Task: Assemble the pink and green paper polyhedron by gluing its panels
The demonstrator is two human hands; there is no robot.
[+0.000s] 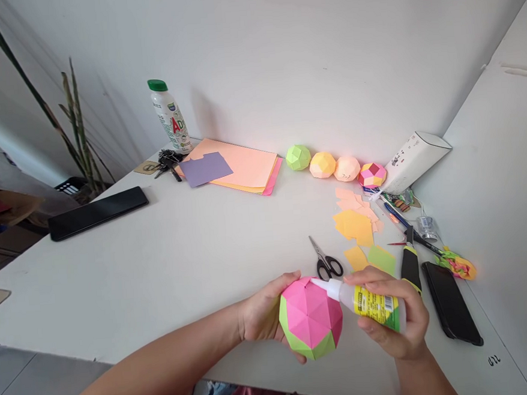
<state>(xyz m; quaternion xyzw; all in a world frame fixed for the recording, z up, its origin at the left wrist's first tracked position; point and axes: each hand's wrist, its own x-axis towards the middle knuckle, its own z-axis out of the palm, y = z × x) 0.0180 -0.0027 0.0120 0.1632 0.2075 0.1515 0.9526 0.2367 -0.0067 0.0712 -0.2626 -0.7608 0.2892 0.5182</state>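
My left hand (265,312) is closed round the left side of a faceted paper ball (312,323), pink on top and green lower down. In my right hand (400,314) is a glue bottle (377,307) with a yellow and green label, held tilted to the left. Its white nozzle tip meets or nearly meets the pink paper at the top of the ball; I cannot tell whether they touch. Just beyond the ball lie black-handled scissors (325,260). Green paper pieces (380,260) and yellow paper pieces (354,226) lie behind the bottle.
Smaller paper balls (322,164) line the wall beside a white box (417,161). At right are a cutter (410,266) and a phone (452,303). Farther left lie paper sheets (243,163), a purple piece (205,168), keys (168,161), a white bottle (171,120) and a black case (98,213).
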